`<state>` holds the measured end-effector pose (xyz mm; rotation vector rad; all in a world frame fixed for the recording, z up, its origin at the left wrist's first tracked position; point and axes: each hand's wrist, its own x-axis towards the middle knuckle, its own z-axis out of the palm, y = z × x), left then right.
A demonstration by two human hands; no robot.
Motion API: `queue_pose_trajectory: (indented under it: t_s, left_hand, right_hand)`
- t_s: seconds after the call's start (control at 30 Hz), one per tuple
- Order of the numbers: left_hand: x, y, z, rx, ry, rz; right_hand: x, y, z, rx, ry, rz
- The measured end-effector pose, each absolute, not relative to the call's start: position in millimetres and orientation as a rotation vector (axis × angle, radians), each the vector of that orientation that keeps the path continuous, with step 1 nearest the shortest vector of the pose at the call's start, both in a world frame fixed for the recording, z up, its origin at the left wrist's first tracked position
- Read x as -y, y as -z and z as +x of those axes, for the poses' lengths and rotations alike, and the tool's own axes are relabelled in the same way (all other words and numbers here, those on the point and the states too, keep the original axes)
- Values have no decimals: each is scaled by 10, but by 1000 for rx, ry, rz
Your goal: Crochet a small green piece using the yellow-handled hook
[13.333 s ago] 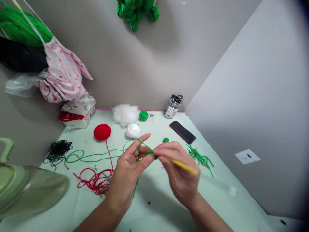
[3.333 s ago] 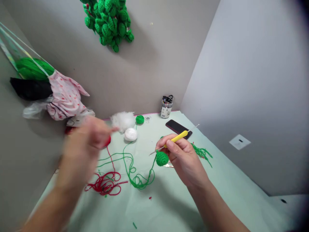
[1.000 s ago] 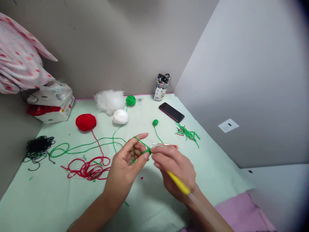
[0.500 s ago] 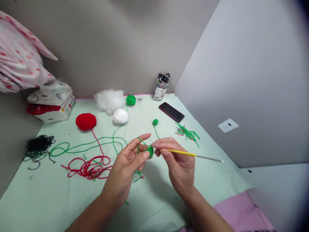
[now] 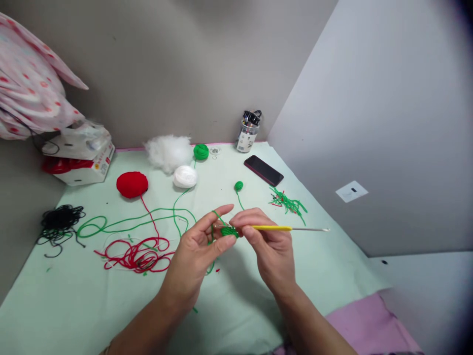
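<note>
My left hand (image 5: 195,251) pinches a small green crochet piece (image 5: 229,231) between thumb and fingers. Green yarn (image 5: 219,217) runs over its raised index finger. In my right hand (image 5: 271,246) is a crochet hook (image 5: 271,228) with a yellow grip, held like a pen and lying nearly level. The hook's thin metal tip reaches left across the top of the green piece, and its other metal end points right. Beyond the hands, a small green crocheted ball (image 5: 239,186) with a yarn tail rests on the table.
Behind stand a red yarn ball (image 5: 132,185), white yarn ball (image 5: 185,176), green yarn ball (image 5: 201,152) and white stuffing (image 5: 169,153). Loose red yarn (image 5: 138,255) and black yarn (image 5: 61,222) lie left. A phone (image 5: 263,170), pen jar (image 5: 247,134) and yarn scraps (image 5: 288,201) are right.
My right hand has moved slightly left, and the hook has slid left and levelled, its tip now further across the green piece. The green piece has turned a little in my left hand.
</note>
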<state>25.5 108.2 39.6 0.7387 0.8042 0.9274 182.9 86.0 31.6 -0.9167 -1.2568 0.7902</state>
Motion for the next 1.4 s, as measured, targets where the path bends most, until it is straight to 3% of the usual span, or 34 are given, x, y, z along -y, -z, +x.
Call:
queue_pose_trajectory:
  t_s: [0.6,0.93,1.4]
  left_hand:
    - [-1105,-402,210,-723,-779,611]
    - [-1105,-409,246,-792,-901,721]
    - [-1116,-408,232,-794,-885,656]
  right_hand:
    - [-834,-304,1930,1001,-959,-867]
    - [-725,-344,1846,1296,-606,-954]
    - [-735,-350,1846,1182,-673,-962]
